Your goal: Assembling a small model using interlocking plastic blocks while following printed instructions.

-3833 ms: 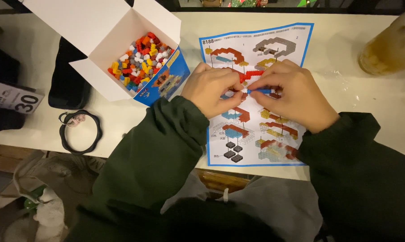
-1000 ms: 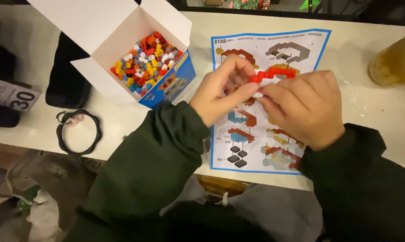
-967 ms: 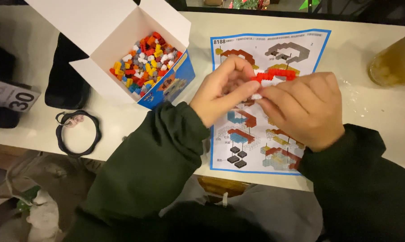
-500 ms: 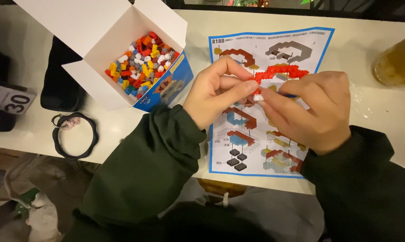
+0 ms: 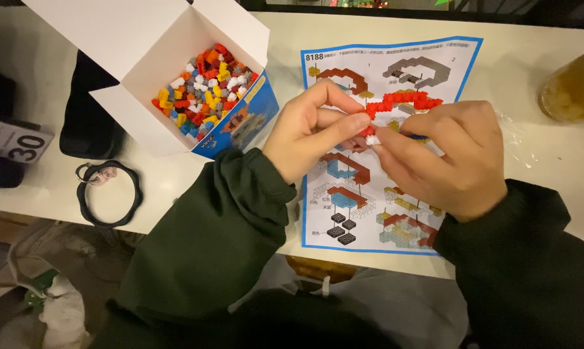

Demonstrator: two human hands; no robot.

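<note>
I have both hands up over the blue-bordered paper instruction sheet (image 5: pixel 395 220), which lies flat on the white bench (image 5: pixel 538 161). My left hand (image 5: pixel 308 132) pinches the lower end of a curved strip of small red plastic building bricks (image 5: pixel 402 102), and my right hand (image 5: pixel 450 158) closes its fingertips on a tiny white brick (image 5: pixel 373 139) right at that same end, touching the strip. So both hands are clamped, neither free.

As I judge it, I am in the middle of seating the white brick onto the red strip. The next move calls for lining up the studs squarely and pressing firmly without bending the strip.

The open white cardboard box of mixed coloured bricks (image 5: pixel 205 94) sits near, to the left. A cloudy plastic cup (image 5: pixel 573 87) stands well apart at the right edge.
</note>
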